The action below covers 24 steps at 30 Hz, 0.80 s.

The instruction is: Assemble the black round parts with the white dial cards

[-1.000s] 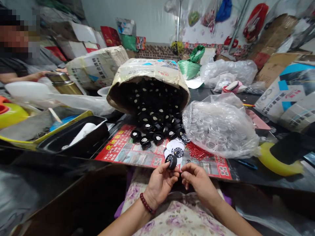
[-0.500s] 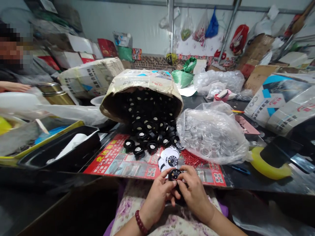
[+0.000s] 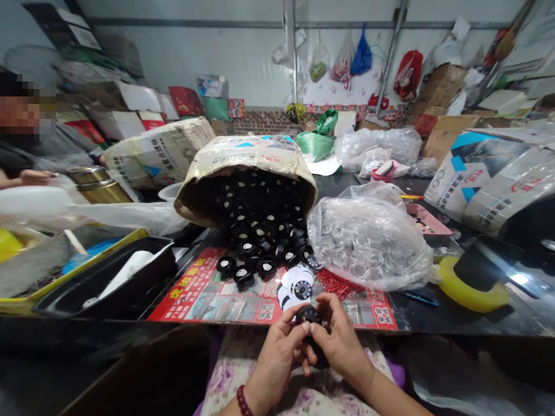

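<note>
Close to my body, a black round dial [image 3: 308, 314] with pale printed markings is held between my two hands, over the table's front edge. My left hand [image 3: 280, 352] pinches it from the left, with its thumb on the near rim. From the other side my right hand [image 3: 342, 349] grips it, thumb tip beside the left one. The dial's underside is hidden. Just beyond lie white cards [image 3: 299, 286] with a printed dial face on top. Small red plastic pieces [image 3: 340, 285] are heaped to their right. Several black round knobs [image 3: 244, 275] spill toward the cards.
A carton [image 3: 255, 151] lies on its side, full of black knobs. Right of it sits a clear bag of transparent rings [image 3: 368, 242]. A yellow tape roll [image 3: 472, 292] and a black tray [image 3: 143, 283] flank the red printed sheet [image 3: 186, 297]. A co-worker sits far left.
My right thumb has come down onto the dial's near rim beside my left thumb, and the dial has tilted slightly. The view has shifted a little. The co-worker's hand has changed position.
</note>
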Available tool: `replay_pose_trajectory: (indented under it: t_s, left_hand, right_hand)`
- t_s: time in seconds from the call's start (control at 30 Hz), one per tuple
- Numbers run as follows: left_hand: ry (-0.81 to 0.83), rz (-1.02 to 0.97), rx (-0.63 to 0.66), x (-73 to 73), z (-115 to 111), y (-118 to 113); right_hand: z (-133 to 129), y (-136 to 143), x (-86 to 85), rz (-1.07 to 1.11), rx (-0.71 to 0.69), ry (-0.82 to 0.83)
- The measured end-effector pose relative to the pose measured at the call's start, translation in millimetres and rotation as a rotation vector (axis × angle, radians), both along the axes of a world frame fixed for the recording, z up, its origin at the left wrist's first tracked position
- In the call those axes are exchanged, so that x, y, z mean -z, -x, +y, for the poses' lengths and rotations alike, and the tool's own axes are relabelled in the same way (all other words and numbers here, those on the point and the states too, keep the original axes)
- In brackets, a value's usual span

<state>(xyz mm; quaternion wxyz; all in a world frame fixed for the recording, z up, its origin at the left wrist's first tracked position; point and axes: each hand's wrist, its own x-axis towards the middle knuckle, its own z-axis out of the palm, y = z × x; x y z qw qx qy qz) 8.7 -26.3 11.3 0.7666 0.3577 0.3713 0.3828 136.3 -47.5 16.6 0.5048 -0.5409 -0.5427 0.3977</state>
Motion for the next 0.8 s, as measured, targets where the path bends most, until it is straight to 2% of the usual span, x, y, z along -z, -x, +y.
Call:
replay_pose_trajectory:
  t_s: [0.1, 0.2, 0.43, 0.53, 0.63, 0.73, 0.8]
  left_hand:
    - [0.001, 0.003, 0.005, 0.0, -1, -1]
    - [0.005, 0.009, -0.013, 1.8, -2, -1]
    - [0.05, 0.061, -0.078, 3.1, 2, -4]
    - [0.086, 0.066, -0.076, 1.5, 6, -6]
    - [0.101, 0.094, -0.025, 3.2, 6, -6]
    - [0.046, 0.128, 0.026, 10.9, 4, -4]
    - [0.051, 0.119, 0.042, 17.2, 3, -3]
  right_hand:
    - [0, 1, 0.3, 0.203, -0.082, 0.072]
    - [-1, 3, -0.4, 0.299, -0.059, 0.107]
    - [7, 5, 10.6, 0.28, 0.004, 0.124]
    - [8, -1, 9.1, 0.088, 0.025, 0.069]
    - [4, -6, 4.4, -0.275, 0.04, -0.123]
    - [1, -7, 5.1, -0.619, -0.012, -0.282]
    - [0, -7, 9.1, -0.752, 0.011, -0.331]
